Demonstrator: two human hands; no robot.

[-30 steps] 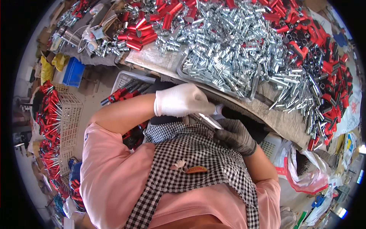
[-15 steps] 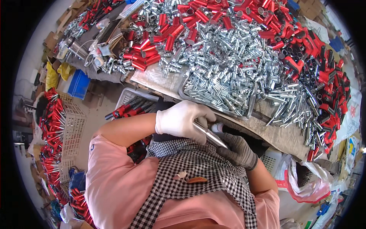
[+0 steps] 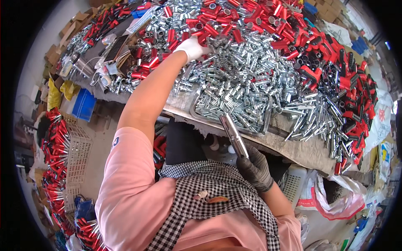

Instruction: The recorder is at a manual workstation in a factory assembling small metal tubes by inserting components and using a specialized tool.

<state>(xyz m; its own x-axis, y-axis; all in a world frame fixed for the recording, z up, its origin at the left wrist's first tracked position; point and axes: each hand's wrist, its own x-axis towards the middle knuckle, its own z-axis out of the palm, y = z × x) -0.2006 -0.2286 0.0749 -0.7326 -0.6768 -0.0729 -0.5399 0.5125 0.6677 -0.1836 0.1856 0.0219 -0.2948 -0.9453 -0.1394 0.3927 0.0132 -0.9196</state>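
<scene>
My right hand (image 3: 256, 170), in a grey glove, is closed round the lower end of a shiny silver metal tube (image 3: 233, 136). The tube slants up and away in front of my apron, its far end near the edge of the bench. My left hand (image 3: 194, 49), in a white glove, is stretched far out over the heap. Its fingers look apart, beside red tubes (image 3: 211, 30) and small silver fittings (image 3: 247, 62); the fingertips are partly lost among the parts. Short silver pins (image 3: 226, 106) fill a metal tray (image 3: 265, 133) at the near edge of the bench.
Red-and-black handles (image 3: 351, 92) and long silver rods (image 3: 312, 121) lie heaped at the right. Plastic crates (image 3: 79, 146) of red-handled parts stand at the left. A plastic bag (image 3: 341, 205) sits at lower right, and a blue bin (image 3: 83, 104) at far left.
My left hand has let go of the silver tube and moved up and away to the heap. My right hand keeps the tube, which now points more upright.
</scene>
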